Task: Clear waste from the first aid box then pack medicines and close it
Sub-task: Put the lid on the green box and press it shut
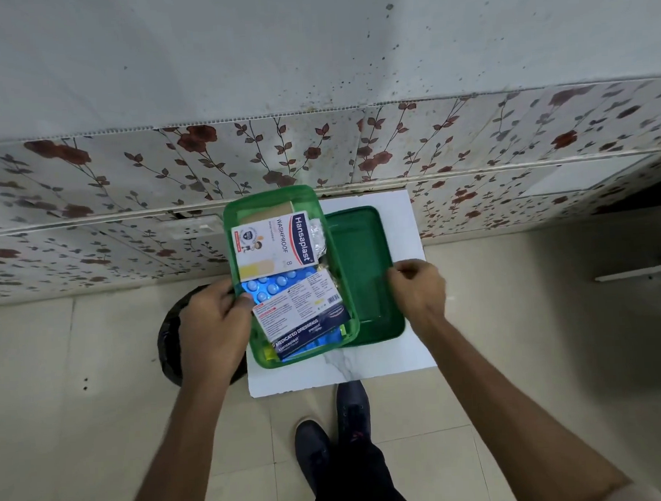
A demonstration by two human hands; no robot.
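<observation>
box (pixel 243 206): I see translucent green plastic, glossy
lid (pixel 363 264), just right of my left fingers (pixel 244 301): darker green plastic, smooth w/ sheen
blister strip (pixel 273 285), touching those fingers: shiny blue foil/plastic
plaster packs (pixel 272 245): printed card, matt
board (pixel 379 365) under box: white, smooth, marble-look
bag (pixel 170 337): black plastic, glossy

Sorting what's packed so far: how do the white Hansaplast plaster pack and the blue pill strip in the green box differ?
The Hansaplast plaster pack is white printed card with a red-and-blue logo; the blue pill strip is shiny foil with round blisters. The plaster pack lies at the far end of the green box, fully in view; the pill strip sits nearer, partly covered by a medicated dressings pack and touched by the left hand. Both lie flat inside the box.
</observation>
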